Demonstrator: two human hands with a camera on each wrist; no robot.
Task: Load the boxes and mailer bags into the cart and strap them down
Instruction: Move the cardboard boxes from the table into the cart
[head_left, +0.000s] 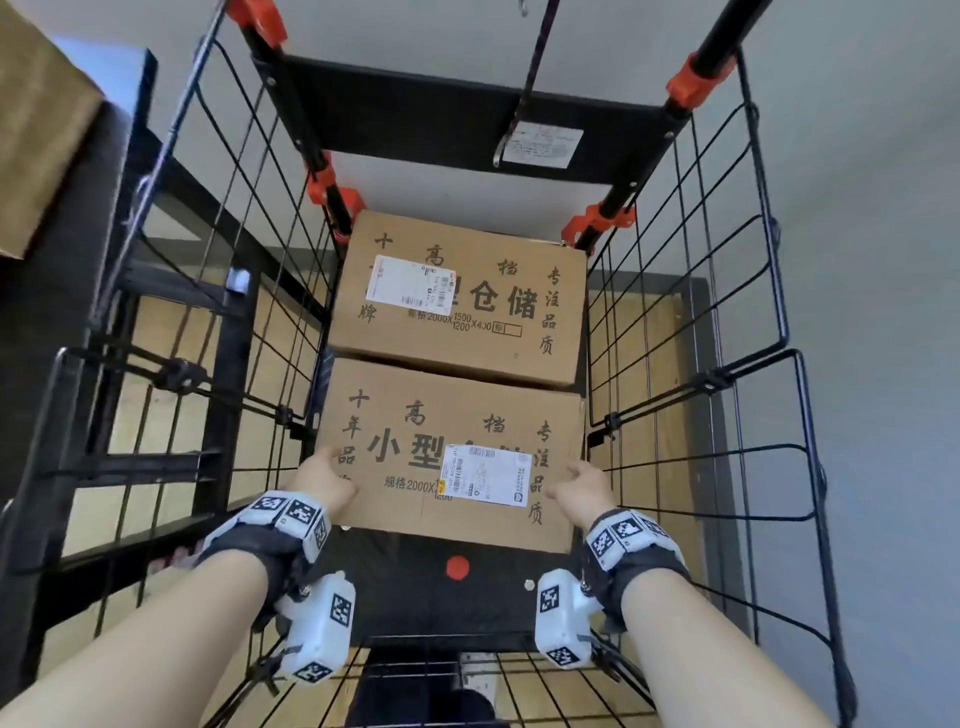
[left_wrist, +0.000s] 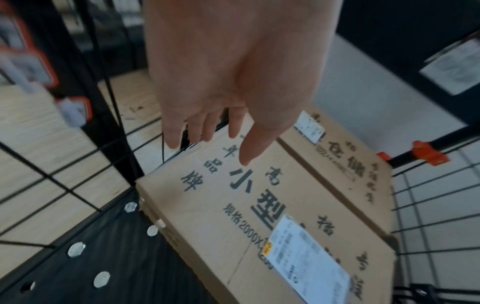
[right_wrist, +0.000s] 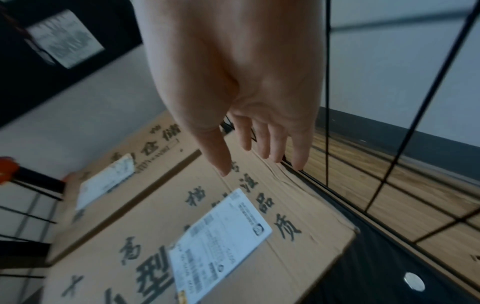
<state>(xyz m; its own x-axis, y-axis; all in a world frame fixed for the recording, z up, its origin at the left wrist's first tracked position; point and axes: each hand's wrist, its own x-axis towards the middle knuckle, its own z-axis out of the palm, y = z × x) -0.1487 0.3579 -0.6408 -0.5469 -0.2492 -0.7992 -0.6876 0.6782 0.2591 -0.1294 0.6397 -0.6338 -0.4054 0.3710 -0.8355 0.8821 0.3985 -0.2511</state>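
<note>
Two brown printed cardboard boxes with white shipping labels lie flat on the floor of the black wire cart (head_left: 727, 322). The far box (head_left: 467, 317) sits against the back; the near box (head_left: 415, 421) lies right in front of it. My left hand (head_left: 323, 473) is at the near box's left edge, and my right hand (head_left: 581, 480) at its right edge. In the left wrist view the left hand (left_wrist: 224, 145) has straight fingers over the near box's (left_wrist: 259, 205) edge. In the right wrist view the right hand (right_wrist: 259, 162) reaches likewise over the near box (right_wrist: 301, 207).
Wire walls stand close on both sides of the boxes. The cart's black floor plate (head_left: 395, 587) with a red dot (head_left: 457, 566) shows in front of the near box. A dark strap (head_left: 530, 83) hangs over the back panel. A black shelf rack (head_left: 78, 322) with a cardboard box (head_left: 36, 130) stands left.
</note>
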